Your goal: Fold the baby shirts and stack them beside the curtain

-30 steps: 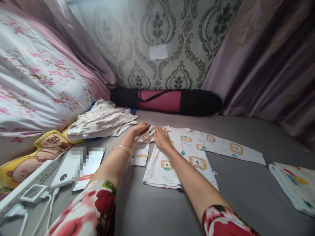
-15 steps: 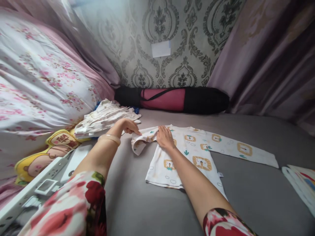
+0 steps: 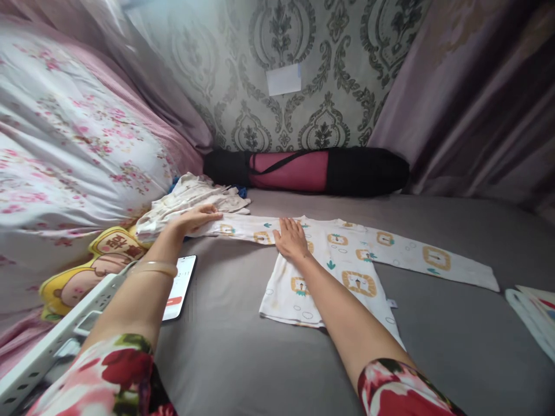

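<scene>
A small white long-sleeved shirt [image 3: 323, 268], printed with yellow lion faces and green leaves, lies spread on the grey bed sheet [image 3: 243, 364]. Its left-hand sleeve is stretched out straight, and my left hand [image 3: 199, 218] is closed on it near the cuff, the fingertips partly hidden. My right hand [image 3: 292, 238] presses flat on the shirt's shoulder with its fingers extended. The other sleeve reaches out to the right, flat on the sheet. Under my left forearm a phone [image 3: 185, 283] with a lit screen is partly covered.
Crumpled pale clothes [image 3: 182, 193] lie beyond my left hand. At left are a yellow cartoon cushion [image 3: 69, 283], a white power strip [image 3: 97, 300] and floral bedding [image 3: 78, 127]. A black and pink long bag [image 3: 290, 172] rests against the wall; folded cloth [image 3: 531, 318] lies far right.
My left hand has moved left, drawing the bent sleeve out straight. The phone screen has come into view below my left forearm. My right hand stays on the shoulder.
</scene>
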{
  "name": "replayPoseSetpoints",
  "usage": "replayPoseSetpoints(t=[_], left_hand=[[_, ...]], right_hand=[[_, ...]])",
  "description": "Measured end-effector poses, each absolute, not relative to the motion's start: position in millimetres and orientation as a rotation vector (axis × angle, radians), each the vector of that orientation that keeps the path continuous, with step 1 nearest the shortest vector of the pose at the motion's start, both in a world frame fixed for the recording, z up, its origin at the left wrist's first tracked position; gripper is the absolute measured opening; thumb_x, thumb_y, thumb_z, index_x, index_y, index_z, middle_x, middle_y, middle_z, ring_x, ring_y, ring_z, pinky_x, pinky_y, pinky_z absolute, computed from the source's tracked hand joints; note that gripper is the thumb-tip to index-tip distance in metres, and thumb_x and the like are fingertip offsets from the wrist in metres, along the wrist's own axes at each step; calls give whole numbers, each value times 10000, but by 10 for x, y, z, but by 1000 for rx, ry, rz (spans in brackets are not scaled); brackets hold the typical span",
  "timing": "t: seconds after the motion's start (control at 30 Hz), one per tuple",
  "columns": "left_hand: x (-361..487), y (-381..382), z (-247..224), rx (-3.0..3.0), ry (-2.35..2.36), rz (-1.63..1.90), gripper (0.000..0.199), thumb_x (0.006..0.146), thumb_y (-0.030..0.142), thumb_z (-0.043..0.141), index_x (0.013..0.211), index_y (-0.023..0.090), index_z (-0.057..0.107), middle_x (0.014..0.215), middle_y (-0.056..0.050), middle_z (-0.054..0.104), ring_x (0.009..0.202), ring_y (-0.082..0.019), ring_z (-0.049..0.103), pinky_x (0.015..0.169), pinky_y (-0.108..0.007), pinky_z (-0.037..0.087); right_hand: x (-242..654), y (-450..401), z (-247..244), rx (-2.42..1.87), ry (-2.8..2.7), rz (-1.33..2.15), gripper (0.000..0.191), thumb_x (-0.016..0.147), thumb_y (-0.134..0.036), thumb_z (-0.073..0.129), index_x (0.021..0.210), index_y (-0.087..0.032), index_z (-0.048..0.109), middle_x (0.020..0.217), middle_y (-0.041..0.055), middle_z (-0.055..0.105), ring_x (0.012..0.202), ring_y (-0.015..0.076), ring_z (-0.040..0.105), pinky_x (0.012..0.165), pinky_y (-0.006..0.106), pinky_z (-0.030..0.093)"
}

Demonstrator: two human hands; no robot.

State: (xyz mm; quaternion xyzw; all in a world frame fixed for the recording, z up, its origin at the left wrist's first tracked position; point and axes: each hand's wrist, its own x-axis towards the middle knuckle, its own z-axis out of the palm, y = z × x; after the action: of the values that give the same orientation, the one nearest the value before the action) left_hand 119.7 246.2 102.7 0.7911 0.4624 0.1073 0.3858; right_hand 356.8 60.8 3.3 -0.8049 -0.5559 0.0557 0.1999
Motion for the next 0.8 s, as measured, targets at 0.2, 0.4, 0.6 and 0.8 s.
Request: replayPoseSetpoints(t=[0.2,0.4,0.6,0.8], left_hand=[[1316,2454,773,2709,1428,263,192,823,398,573,867,219,625,858,-66,662,847,-250,615,683,-267,404],[1237,2377,455,2891,1532,72,288,940,382,418,1096,203,583,1117,-143,651,991,-297,631,771,-311,445],[1358,2233,546,2848,1756,-128,335,955,293,370,1165,133,575,1176,-220,600,1052,-338,598,840,-393,439],[2184,1578,555,2922,1451,236,320,925,182,369,1102,101,624,1103,-202,641,1075,-300,569,928,-404,396]], right_hand=[[3556,603,67,-2289,-1586,163,583,981,-437,309,1502,-176,337,1561,91,310,1444,252,207,1170,405,80],[3554,626,82,-2322,-1582,211,610,972,-467,310,1501,-164,341,1573,105,280,1453,273,174,1170,434,54],[3535,640,95,-2357,-1577,227,618,963,-471,312,1506,-176,329,1580,86,266,1452,264,166,1167,424,39],[3526,630,105,-2400,-1594,206,612,973,-475,258,1517,-199,297,1590,69,242,1456,248,146,1163,423,40]])
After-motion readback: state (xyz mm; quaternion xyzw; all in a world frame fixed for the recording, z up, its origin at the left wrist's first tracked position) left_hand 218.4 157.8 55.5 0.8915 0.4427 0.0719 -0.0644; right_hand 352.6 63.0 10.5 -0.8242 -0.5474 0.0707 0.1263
